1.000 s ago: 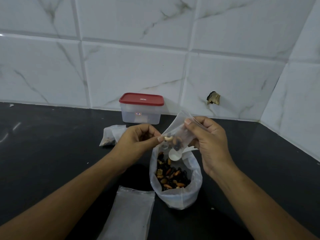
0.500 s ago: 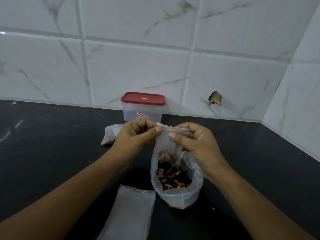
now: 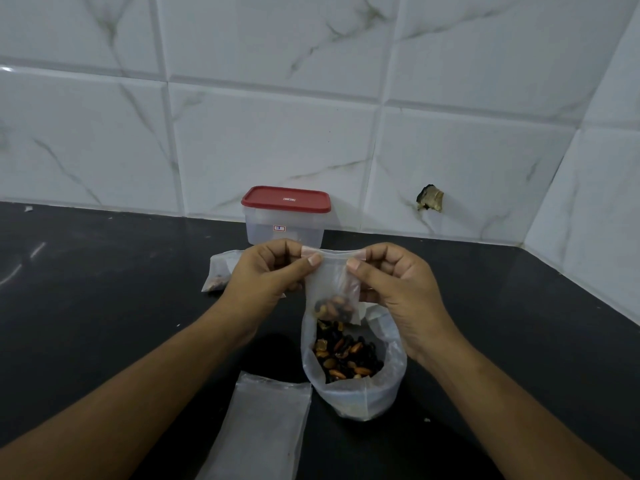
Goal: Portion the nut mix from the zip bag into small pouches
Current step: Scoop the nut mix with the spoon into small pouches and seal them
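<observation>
In front of me the wall is white tile with grey veins and pale grout, and it meets a side wall in a corner on my right. A dark ragged spot low on one tile may be a hole. The counter is black under dim, even light.

No legible text on container label

Two hands, three pouches, one zip bag, one red-lidded container
</observation>
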`<state>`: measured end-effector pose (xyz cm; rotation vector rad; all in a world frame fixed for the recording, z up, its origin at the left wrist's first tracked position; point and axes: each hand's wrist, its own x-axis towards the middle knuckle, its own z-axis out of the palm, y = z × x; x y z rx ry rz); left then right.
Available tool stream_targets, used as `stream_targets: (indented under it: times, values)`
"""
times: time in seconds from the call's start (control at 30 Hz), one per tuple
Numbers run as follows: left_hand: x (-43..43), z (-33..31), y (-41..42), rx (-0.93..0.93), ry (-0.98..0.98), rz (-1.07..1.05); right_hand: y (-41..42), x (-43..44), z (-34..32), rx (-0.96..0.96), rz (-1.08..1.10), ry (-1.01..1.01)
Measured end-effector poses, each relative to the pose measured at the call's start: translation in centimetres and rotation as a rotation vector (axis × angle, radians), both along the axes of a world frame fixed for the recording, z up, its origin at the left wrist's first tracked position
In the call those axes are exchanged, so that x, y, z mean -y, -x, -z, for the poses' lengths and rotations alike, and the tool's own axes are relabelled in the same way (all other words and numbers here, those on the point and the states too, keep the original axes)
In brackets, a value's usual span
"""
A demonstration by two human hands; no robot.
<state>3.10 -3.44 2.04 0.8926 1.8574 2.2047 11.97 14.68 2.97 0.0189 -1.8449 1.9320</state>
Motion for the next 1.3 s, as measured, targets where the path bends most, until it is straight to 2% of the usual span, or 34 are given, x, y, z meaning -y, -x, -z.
stream_targets:
  times: [0.4, 0.67, 0.83, 1.07, 1.3]
  values:
    - [0.14, -0.43, -0.26, 0.055, -0.018, -0.02, 0.02, -0.36, -0.1, -0.003, -0.005, 0.09]
    - [0.03, -0.43, -0.38, 0.076, -0.07, 0.021, 0.03, -0.16, 0.19, -0.011, -0.016, 0.001]
    - [-0.14, -0.15, -0.56, 0.025, -0.012, 0.04, -0.05, -0.22, 0.13, -0.027, -0.005, 0.002]
    - [0.01, -0.11, -0.29, 0.022, -0.038, 0.076, -0.3, 0.45, 0.17, -0.013, -0.065, -0.074]
    - [-0.21, -0.11, -0.85, -0.037, 0.004, 0.099, -0.32, 0.38, 0.26, -0.041, -0.032, -0.179]
